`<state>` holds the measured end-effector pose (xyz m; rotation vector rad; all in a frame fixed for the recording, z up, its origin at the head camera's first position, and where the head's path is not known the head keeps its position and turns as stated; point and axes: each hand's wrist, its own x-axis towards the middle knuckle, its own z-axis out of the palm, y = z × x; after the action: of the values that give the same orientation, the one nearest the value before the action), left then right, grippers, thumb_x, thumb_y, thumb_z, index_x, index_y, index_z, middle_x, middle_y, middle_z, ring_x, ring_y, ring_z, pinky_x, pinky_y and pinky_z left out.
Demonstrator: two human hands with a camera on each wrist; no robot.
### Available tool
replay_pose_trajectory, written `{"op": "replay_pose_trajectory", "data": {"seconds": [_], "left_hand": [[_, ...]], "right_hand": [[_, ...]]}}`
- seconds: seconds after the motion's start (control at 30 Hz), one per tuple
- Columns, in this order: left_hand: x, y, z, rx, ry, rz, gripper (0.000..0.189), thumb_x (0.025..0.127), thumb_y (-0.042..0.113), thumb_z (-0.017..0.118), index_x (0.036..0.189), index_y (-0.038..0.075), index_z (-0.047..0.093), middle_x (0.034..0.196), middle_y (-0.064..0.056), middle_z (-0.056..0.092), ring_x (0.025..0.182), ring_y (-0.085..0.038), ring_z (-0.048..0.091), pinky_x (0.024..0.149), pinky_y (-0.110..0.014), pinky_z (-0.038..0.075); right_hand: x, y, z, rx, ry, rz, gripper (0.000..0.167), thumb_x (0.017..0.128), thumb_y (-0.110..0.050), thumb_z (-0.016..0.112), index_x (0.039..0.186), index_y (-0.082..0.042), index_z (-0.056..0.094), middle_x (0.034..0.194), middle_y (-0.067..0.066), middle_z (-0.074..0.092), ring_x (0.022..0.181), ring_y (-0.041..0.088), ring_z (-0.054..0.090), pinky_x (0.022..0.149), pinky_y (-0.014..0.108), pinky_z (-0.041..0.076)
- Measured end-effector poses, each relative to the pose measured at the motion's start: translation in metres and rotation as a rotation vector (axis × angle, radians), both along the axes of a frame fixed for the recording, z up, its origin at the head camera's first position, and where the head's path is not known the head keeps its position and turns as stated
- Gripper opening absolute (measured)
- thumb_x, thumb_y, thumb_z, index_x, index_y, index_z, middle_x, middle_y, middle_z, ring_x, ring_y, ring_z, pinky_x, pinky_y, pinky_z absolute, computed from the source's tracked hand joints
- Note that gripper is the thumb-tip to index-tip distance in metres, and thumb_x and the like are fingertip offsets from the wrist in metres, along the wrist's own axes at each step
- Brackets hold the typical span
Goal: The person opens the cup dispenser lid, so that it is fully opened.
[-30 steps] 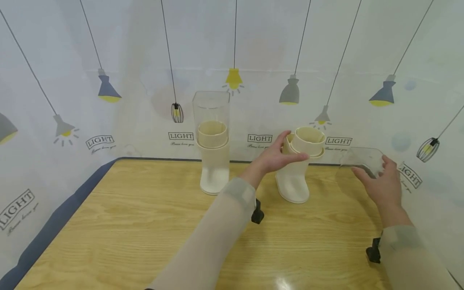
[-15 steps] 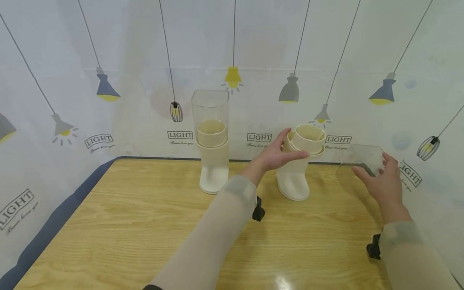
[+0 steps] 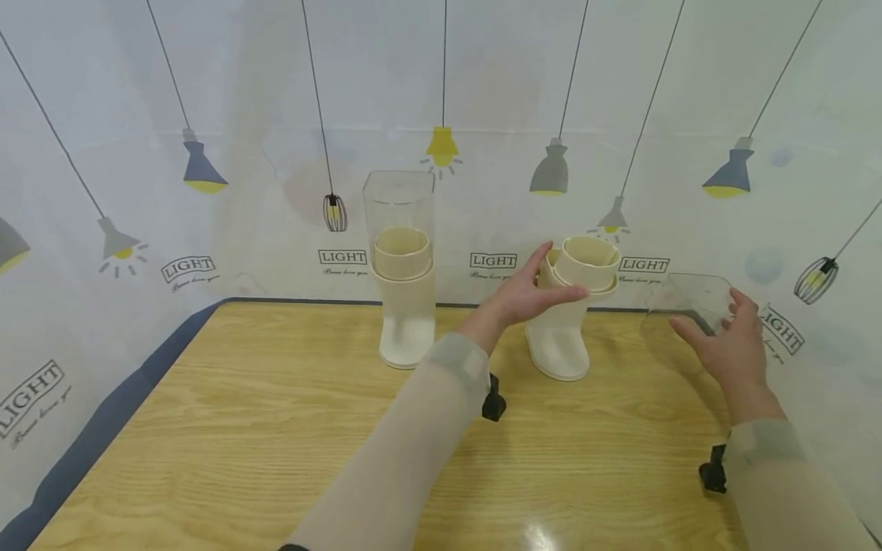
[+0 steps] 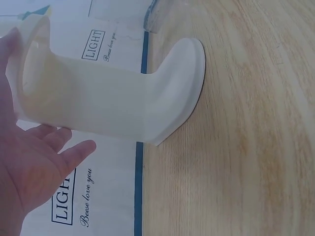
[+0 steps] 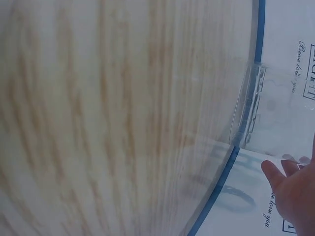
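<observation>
My left hand (image 3: 520, 298) grips a cream-white, boot-shaped dispenser base (image 3: 556, 356) near its top, thumb on the near side. A round collar (image 3: 589, 264) rises from that base. In the left wrist view the base (image 4: 103, 96) rests with its foot on the table, my left hand (image 4: 34, 164) around its upper end. On the right, my right hand (image 3: 737, 348) holds a clear plastic container (image 3: 689, 295) between thumb and fingers, at or close to the tabletop. The right wrist view shows the clear container (image 5: 278, 113) beyond my right hand (image 5: 298, 196); its outline is faint.
A matching white dispenser (image 3: 408, 325) stands to the left, topped with a clear upright container (image 3: 400, 187). The wooden table (image 3: 276, 428) ends at a dark blue edge (image 3: 310, 301), with a lamp-printed curtain (image 3: 262, 153) behind and at both sides.
</observation>
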<state>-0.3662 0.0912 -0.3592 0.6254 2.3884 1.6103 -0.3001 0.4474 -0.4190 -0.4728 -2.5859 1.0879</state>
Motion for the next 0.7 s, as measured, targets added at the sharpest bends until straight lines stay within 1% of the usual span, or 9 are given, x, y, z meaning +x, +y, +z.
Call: {"op": "replay_pose_trajectory", "data": {"seconds": [0.13,0.27,0.37,0.4,0.47,0.53,0.6,0.67,0.7], "left_hand": [[0.002,-0.001,-0.001,0.02,-0.001,-0.005,0.113,0.09,0.06,0.084,0.176,0.046,0.011,0.182,-0.003,0.029,0.165,-0.033,0.036,0.133,-0.059,0.033],[0.003,-0.004,-0.004,0.031,0.004,-0.005,0.117,0.089,0.063,0.084,0.176,0.045,0.009,0.181,-0.001,0.032,0.164,-0.03,0.038,0.132,-0.057,0.035],[0.006,-0.01,-0.008,0.033,0.001,-0.01,0.117,0.087,0.064,0.085,0.177,0.041,0.013,0.178,-0.001,0.037,0.163,-0.03,0.04,0.132,-0.056,0.037],[0.008,-0.014,-0.009,0.026,-0.003,-0.008,0.117,0.087,0.064,0.084,0.177,0.038,0.014,0.178,-0.002,0.038,0.163,-0.03,0.04,0.131,-0.055,0.037],[0.012,-0.021,-0.013,0.014,-0.011,-0.011,0.114,0.089,0.064,0.082,0.177,0.032,0.016,0.179,-0.005,0.036,0.164,-0.03,0.038,0.132,-0.054,0.037],[0.017,-0.031,-0.017,-0.009,-0.015,-0.009,0.112,0.092,0.065,0.079,0.178,0.028,0.017,0.181,-0.006,0.033,0.166,-0.03,0.036,0.132,-0.052,0.037],[0.024,-0.041,-0.021,-0.02,-0.004,-0.014,0.106,0.096,0.064,0.075,0.177,0.025,0.02,0.181,-0.006,0.032,0.166,-0.029,0.037,0.132,-0.05,0.038],[0.031,-0.052,-0.024,-0.007,0.01,-0.025,0.098,0.1,0.061,0.073,0.176,0.025,0.024,0.18,-0.005,0.035,0.165,-0.028,0.039,0.131,-0.047,0.041],[0.035,-0.058,-0.024,0.008,0.017,-0.029,0.094,0.101,0.058,0.073,0.176,0.026,0.027,0.179,-0.005,0.037,0.164,-0.028,0.04,0.13,-0.047,0.042]], "right_hand": [[0.0,0.0,-0.001,-0.001,-0.001,0.004,0.123,0.1,-0.064,0.071,0.176,-0.018,-0.013,0.182,0.029,0.0,0.162,0.06,0.023,0.123,0.08,0.03],[0.0,0.002,-0.002,-0.014,0.012,0.026,0.128,0.099,-0.064,0.072,0.173,-0.025,-0.024,0.183,0.028,-0.003,0.161,0.063,0.022,0.123,0.081,0.028],[0.004,0.003,-0.001,-0.019,0.001,0.045,0.134,0.097,-0.064,0.074,0.168,-0.031,-0.035,0.181,0.028,-0.018,0.161,0.068,0.008,0.123,0.085,0.021],[0.005,0.003,0.0,-0.016,-0.009,0.049,0.137,0.097,-0.065,0.075,0.167,-0.032,-0.038,0.179,0.028,-0.024,0.16,0.07,0.005,0.122,0.086,0.02],[0.01,0.003,0.002,-0.005,-0.023,0.064,0.139,0.097,-0.065,0.074,0.163,-0.03,-0.043,0.174,0.03,-0.035,0.158,0.071,-0.009,0.119,0.09,0.019],[0.015,0.001,0.006,0.019,-0.026,0.066,0.139,0.097,-0.066,0.072,0.163,-0.025,-0.044,0.17,0.034,-0.039,0.156,0.074,-0.005,0.113,0.09,0.027],[0.02,-0.003,0.012,0.045,-0.007,0.062,0.137,0.099,-0.065,0.07,0.165,-0.02,-0.041,0.17,0.038,-0.034,0.152,0.075,0.009,0.105,0.088,0.037],[0.024,-0.009,0.02,0.064,0.02,0.056,0.131,0.1,-0.062,0.069,0.168,-0.016,-0.035,0.172,0.037,-0.025,0.144,0.072,0.024,0.096,0.083,0.042],[0.026,-0.013,0.024,0.064,0.032,0.059,0.128,0.101,-0.06,0.068,0.169,-0.016,-0.032,0.172,0.035,-0.021,0.141,0.071,0.027,0.097,0.082,0.042]]}}
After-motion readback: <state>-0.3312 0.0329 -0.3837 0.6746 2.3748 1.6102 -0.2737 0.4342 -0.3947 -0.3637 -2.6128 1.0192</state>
